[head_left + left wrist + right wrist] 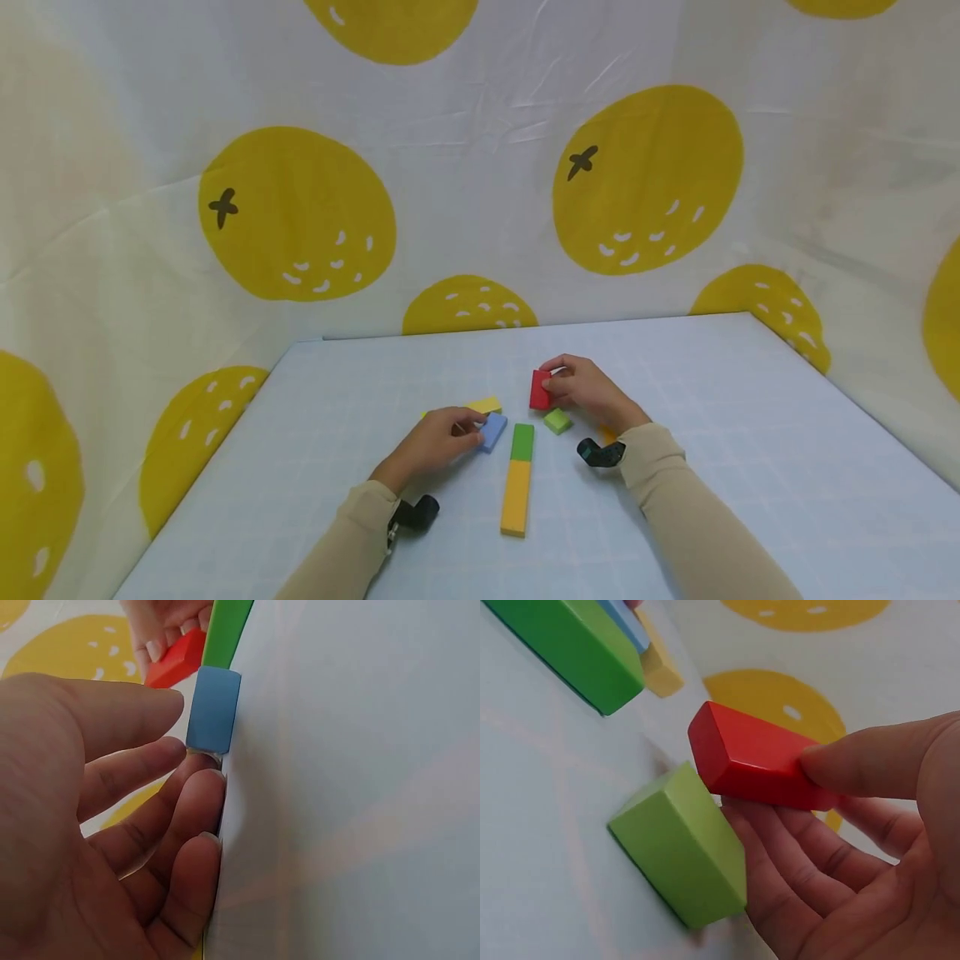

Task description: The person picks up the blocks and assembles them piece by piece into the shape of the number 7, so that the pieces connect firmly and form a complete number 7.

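In the head view my left hand (437,435) is at a blue block (492,432) lying on the table, its fingertips at the block's left edge. The left wrist view shows the thumb beside the blue block (214,710) and loosely bent fingers below it; no firm grip shows. My right hand (588,390) pinches a red block (540,390), held tilted. In the right wrist view, the thumb presses one side of the red block (757,754), with fingers behind it. Next to that hand is a small light-green block (557,421).
A green block (522,442) and an orange-yellow block (516,498) lie end to end in the table's middle. Behind the blue block is a pale yellow block (485,405). An orange piece (608,434) shows partly under the right wrist. A patterned cloth (480,208) hangs behind the table.
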Action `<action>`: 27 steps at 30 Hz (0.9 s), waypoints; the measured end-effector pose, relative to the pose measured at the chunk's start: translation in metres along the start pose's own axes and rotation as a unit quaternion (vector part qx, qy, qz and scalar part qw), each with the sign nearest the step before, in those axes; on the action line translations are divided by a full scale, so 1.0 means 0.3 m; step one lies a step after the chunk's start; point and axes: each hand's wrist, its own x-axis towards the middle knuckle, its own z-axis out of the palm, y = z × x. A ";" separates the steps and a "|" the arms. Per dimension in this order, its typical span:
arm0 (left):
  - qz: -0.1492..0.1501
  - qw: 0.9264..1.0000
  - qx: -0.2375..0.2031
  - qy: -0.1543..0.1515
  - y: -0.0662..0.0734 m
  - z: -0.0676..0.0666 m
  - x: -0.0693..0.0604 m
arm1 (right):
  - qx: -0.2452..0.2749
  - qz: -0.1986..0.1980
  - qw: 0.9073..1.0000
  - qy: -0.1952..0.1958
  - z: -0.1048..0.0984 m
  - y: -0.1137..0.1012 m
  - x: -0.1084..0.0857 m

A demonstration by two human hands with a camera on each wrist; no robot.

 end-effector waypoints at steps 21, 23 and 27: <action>-0.005 1.000 0.004 0.004 0.009 0.005 -0.002 | -0.043 -0.012 0.999 0.001 0.049 -0.003 -0.008; -0.003 1.000 0.003 0.002 0.009 0.004 -0.004 | -0.044 -0.009 0.999 0.006 0.053 -0.003 -0.009; -0.001 1.000 0.004 0.001 0.008 0.000 -0.007 | -0.050 -0.012 0.999 0.010 0.062 -0.004 -0.006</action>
